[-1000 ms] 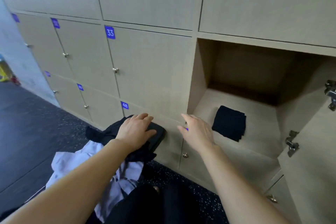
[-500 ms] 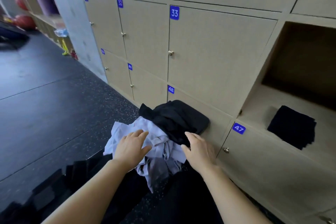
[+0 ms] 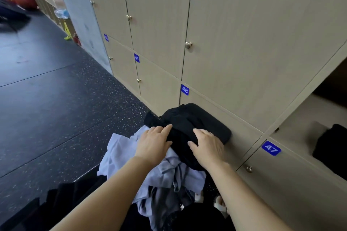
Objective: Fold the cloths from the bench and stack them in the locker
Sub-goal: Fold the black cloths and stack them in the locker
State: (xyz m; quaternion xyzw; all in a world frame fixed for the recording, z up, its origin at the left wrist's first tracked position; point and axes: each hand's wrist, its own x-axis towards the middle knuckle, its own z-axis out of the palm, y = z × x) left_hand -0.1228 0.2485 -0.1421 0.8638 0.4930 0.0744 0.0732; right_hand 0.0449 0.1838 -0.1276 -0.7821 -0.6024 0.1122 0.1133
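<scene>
Black cloth (image 3: 189, 118): bunched atop pale cloths (image 3: 120, 148), long side along the locker doors (image 3: 262, 52).
Left hand (image 3: 153, 144): flat, fingers straight, on its edge.
Right hand (image 3: 208, 146): flat, pressing it.
Folded cloth (image 3: 330, 146): inside open locker (image 3: 304, 114).

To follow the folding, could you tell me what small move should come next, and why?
Probably grip the black cloth and lift it clear to fold: the left hand and right hand rest flat on it, it tops the pale cloths, and one folded cloth lies in the locker.
</scene>
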